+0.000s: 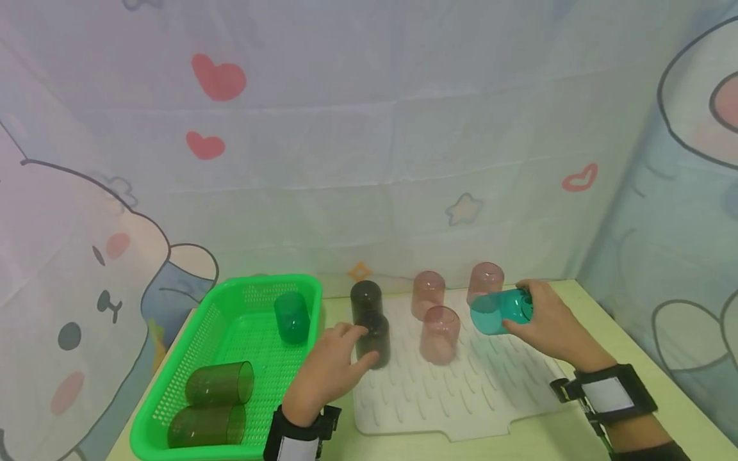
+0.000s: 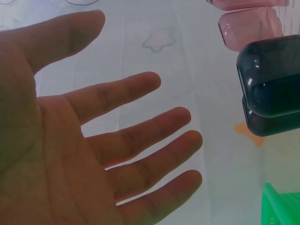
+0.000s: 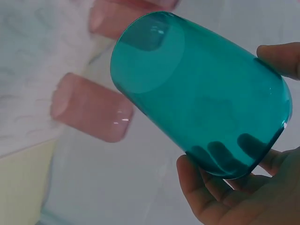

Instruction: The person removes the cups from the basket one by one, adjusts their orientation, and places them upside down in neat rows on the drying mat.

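My right hand (image 1: 548,323) grips a teal cup (image 1: 494,312) by its base end, tilted sideways above the white ridged mat (image 1: 478,397). In the right wrist view the thumb and fingers hold opposite sides of it. My left hand (image 1: 328,368), fingers spread and holding nothing, is beside the front of two dark cups (image 1: 377,349). In the left wrist view its palm is bare and those cups stand apart from the fingers. Several pink cups (image 1: 440,339) stand upside down on the mat.
At the left stands a green basket (image 1: 314,282) with a teal cup (image 1: 292,320) and two olive-brown cups (image 1: 207,426) lying in it. A printed cloth (image 1: 369,147) hangs behind the pale yellow table (image 1: 536,442), another cloth wall at the right.
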The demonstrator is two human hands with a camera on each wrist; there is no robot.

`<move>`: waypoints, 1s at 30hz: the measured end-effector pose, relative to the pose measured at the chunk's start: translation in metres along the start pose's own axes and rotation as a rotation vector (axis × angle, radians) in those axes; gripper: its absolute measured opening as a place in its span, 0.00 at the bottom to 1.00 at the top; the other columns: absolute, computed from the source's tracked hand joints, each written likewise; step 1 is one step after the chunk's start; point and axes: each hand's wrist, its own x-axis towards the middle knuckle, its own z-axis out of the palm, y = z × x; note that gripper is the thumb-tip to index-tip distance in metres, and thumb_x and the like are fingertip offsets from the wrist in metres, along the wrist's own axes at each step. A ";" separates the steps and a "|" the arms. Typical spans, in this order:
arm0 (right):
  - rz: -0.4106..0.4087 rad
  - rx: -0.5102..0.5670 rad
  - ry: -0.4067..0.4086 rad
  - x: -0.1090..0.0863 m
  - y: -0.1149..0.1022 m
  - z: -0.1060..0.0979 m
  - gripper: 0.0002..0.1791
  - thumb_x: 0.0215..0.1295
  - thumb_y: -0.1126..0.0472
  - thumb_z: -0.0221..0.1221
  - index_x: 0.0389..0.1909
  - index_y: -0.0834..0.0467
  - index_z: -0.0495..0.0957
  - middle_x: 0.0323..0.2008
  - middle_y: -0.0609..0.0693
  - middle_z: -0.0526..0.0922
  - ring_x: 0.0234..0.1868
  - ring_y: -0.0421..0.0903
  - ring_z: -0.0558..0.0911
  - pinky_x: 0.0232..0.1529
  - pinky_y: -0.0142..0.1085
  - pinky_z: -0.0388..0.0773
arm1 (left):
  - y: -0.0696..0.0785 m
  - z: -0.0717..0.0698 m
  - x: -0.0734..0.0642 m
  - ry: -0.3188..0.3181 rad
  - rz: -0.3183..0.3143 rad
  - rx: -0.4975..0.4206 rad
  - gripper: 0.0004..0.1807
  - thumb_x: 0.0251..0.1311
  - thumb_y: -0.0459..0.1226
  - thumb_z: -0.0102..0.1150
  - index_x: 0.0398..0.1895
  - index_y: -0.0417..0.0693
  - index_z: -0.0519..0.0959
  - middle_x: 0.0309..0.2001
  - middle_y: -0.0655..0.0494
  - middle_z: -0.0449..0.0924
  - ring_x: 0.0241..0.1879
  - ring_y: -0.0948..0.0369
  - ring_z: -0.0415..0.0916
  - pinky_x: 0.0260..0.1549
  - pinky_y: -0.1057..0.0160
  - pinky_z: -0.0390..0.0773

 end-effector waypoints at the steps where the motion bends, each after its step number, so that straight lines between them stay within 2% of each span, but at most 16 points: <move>1: 0.004 -0.012 -0.019 0.003 0.003 0.003 0.39 0.54 0.57 0.66 0.58 0.75 0.59 0.50 0.70 0.67 0.46 0.64 0.71 0.42 0.59 0.74 | 0.000 0.000 0.000 -0.003 0.000 -0.002 0.24 0.65 0.47 0.54 0.57 0.39 0.74 0.55 0.42 0.71 0.55 0.46 0.69 0.52 0.48 0.70; 6: 0.005 -0.080 -0.106 0.017 0.020 0.019 0.36 0.54 0.55 0.65 0.57 0.74 0.62 0.50 0.71 0.67 0.47 0.65 0.71 0.42 0.61 0.73 | -0.001 0.001 -0.001 -0.003 0.004 -0.010 0.24 0.66 0.46 0.54 0.57 0.39 0.73 0.55 0.43 0.71 0.55 0.47 0.69 0.52 0.48 0.70; 12: 0.001 -0.146 -0.174 0.031 0.037 0.034 0.35 0.53 0.53 0.64 0.55 0.72 0.65 0.47 0.71 0.69 0.44 0.64 0.72 0.39 0.59 0.75 | 0.000 0.003 0.001 0.001 0.003 0.005 0.23 0.65 0.47 0.54 0.57 0.40 0.74 0.54 0.43 0.72 0.54 0.48 0.70 0.51 0.49 0.71; 21: 0.044 -0.176 -0.215 0.044 0.053 0.045 0.37 0.51 0.52 0.64 0.56 0.72 0.66 0.45 0.72 0.71 0.44 0.66 0.74 0.38 0.59 0.76 | 0.002 0.004 0.003 -0.026 0.006 0.022 0.23 0.66 0.48 0.53 0.56 0.41 0.74 0.54 0.43 0.72 0.54 0.47 0.69 0.51 0.49 0.71; 30: 0.070 -0.171 -0.218 0.048 0.056 0.054 0.38 0.52 0.54 0.62 0.60 0.73 0.64 0.47 0.75 0.67 0.47 0.70 0.71 0.39 0.62 0.75 | 0.000 0.007 0.004 -0.043 -0.005 0.053 0.24 0.65 0.50 0.52 0.56 0.44 0.74 0.54 0.44 0.72 0.53 0.49 0.70 0.49 0.50 0.72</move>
